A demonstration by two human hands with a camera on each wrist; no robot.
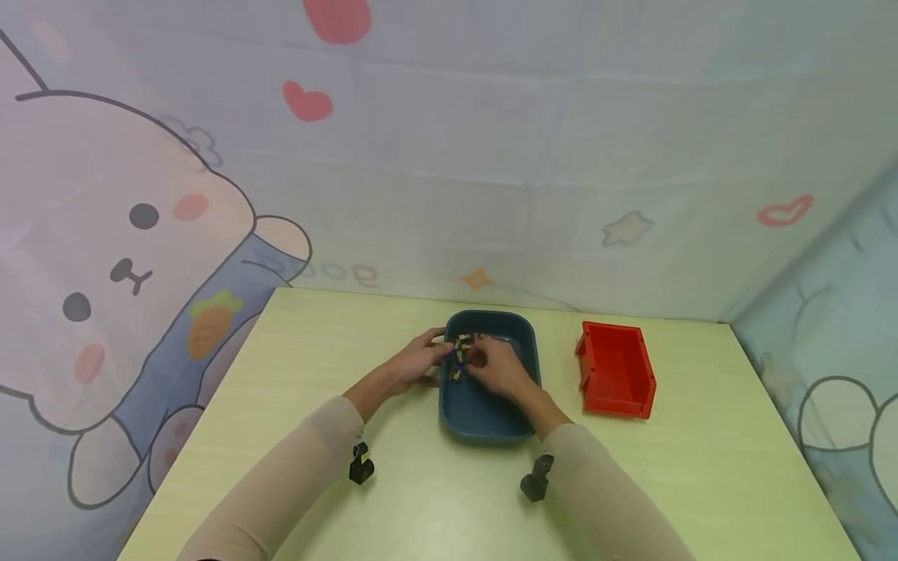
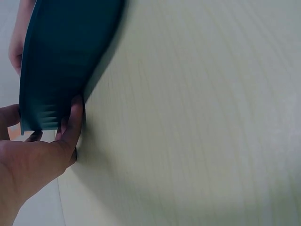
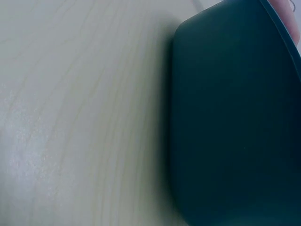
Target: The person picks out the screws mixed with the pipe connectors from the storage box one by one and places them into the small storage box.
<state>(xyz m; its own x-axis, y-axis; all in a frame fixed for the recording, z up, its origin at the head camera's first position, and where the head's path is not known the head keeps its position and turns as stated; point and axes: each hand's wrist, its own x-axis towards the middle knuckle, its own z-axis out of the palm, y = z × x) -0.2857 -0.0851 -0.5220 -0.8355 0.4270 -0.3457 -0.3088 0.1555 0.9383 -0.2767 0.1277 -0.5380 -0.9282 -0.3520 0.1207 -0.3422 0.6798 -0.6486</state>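
A dark blue-green plastic bin (image 1: 484, 413) stands near the table's far edge. My left hand (image 1: 419, 360) grips its left wall, the thumb at the rim and the fingers against the outer side, as the left wrist view shows. Inside, along the left part of the bin, lie several small gold-and-dark pieces (image 1: 457, 374) with bits of blue. My right hand (image 1: 500, 369) reaches over the near right rim into the bin, fingers curled, fingertips right at these pieces. I cannot tell whether it pinches one. In the right wrist view the bin's outer wall (image 3: 235, 117) hides most of that hand.
A red open-front bin (image 1: 617, 370) stands on the table to the right of the blue-green one. The pale wood-grain table (image 1: 730, 436) meets a printed cloth backdrop (image 1: 491, 156) at its far edge. Small black devices (image 1: 361, 464) sit at both wrists.
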